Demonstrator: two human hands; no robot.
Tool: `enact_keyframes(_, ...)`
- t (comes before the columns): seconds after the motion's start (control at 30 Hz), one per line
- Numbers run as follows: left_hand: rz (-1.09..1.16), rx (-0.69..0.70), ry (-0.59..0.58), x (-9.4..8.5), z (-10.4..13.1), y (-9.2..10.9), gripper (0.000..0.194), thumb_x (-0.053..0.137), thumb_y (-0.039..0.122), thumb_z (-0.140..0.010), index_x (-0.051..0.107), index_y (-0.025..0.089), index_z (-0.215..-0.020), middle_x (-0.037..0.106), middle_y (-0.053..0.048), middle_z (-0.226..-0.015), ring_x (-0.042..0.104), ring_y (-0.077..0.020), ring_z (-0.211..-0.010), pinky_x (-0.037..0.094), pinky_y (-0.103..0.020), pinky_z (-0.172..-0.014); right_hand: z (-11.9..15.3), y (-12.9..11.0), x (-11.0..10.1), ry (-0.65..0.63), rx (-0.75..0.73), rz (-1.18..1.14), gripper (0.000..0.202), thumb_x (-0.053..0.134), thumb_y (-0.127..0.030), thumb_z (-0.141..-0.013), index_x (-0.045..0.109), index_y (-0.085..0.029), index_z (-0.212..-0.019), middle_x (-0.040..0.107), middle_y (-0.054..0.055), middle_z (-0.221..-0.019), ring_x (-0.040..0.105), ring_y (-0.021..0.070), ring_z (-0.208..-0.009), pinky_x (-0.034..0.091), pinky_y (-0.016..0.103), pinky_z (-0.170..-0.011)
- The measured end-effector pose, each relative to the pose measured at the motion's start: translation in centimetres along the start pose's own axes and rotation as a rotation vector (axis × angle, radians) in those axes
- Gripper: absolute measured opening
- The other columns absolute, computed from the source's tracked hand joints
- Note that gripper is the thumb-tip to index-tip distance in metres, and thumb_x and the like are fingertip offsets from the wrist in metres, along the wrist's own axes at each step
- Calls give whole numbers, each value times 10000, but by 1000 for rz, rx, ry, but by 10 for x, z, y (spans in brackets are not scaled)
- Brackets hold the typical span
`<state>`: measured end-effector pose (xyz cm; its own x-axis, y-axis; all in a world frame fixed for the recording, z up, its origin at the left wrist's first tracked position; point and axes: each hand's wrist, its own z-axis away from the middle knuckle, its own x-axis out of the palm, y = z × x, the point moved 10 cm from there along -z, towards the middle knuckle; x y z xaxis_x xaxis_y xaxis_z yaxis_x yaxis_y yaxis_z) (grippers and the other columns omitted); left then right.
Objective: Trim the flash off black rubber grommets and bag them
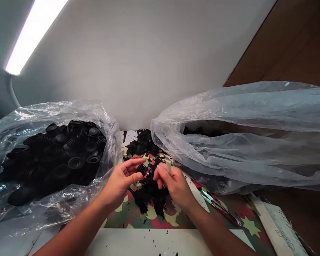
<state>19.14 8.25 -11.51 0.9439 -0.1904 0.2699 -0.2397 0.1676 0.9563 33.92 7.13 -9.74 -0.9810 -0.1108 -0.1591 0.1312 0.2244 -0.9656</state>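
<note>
My left hand (124,177) holds a black ribbed rubber part (142,169) between thumb and fingers, above the middle of the patterned table surface. Just to its right, my right hand (174,183) is closed round a pale, flat-ended tool (169,166), whose lower part is hidden in the fingers. The two hands are a short gap apart. Black rubber scraps (152,195) lie under and between them, with a further heap of scraps (142,144) behind.
An open clear bag (112,131) of black ribbed parts (61,153) fills the left. Another clear bag (229,153) spreads across the right. Scissors (221,206) lie right of my right hand, near a white box edge (280,224). A lit lamp (33,33) hangs upper left.
</note>
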Motion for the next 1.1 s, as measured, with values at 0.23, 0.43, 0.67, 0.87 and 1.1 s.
enact_keyframes(0.23, -275, 166, 89, -5, 4, 16, 359, 880, 215, -625, 766, 201, -966, 748, -65, -1070, 685, -226, -947, 550, -320, -818, -4, 14, -3, 57, 66, -144, 256, 612, -473, -875, 624, -218, -869, 640, -7, -693, 567, 160, -667, 432, 271, -647)
enact_keyframes(0.43, -453, 347, 80, 3, 14, 30, 648, 805, 158, -729, 579, 255, -1328, 754, -63, -1098, 687, -239, -1033, 526, -371, -928, 0, 29, 11, -5, 191, -290, 370, 732, -554, -781, 624, -208, -858, 610, -21, -696, 445, 111, -550, 309, 242, -504)
enact_keyframes(0.67, -622, 569, 72, 12, 29, 38, 811, 732, 140, -819, 354, 306, -1516, 740, -51, -1122, 682, -222, -1038, 510, -380, -960, 3, 34, 22, -40, 285, -358, 451, 810, -586, -677, 618, -207, -827, 579, -29, -658, 345, 85, -497, 204, 227, -451)
enact_keyframes(0.87, -906, 729, 207, 6, 47, 90, 332, 633, 173, -874, 693, 232, -1196, 698, -89, -1067, 645, -255, -1027, 500, -398, -964, 9, 36, 23, -37, 248, -278, 535, 680, -713, -763, 625, -193, -875, 317, -103, -500, 268, 95, -466, 180, 232, -454)
enact_keyframes(1.1, -168, 402, 350, -69, 50, 150, 185, 601, 210, -854, 673, 170, -1019, 737, -89, -989, 703, -246, -976, 539, -398, -932, 13, 30, 12, -18, 200, -150, 647, 585, -850, -731, 611, -204, -764, 317, -84, -475, 293, 112, -465, 248, 249, -461)
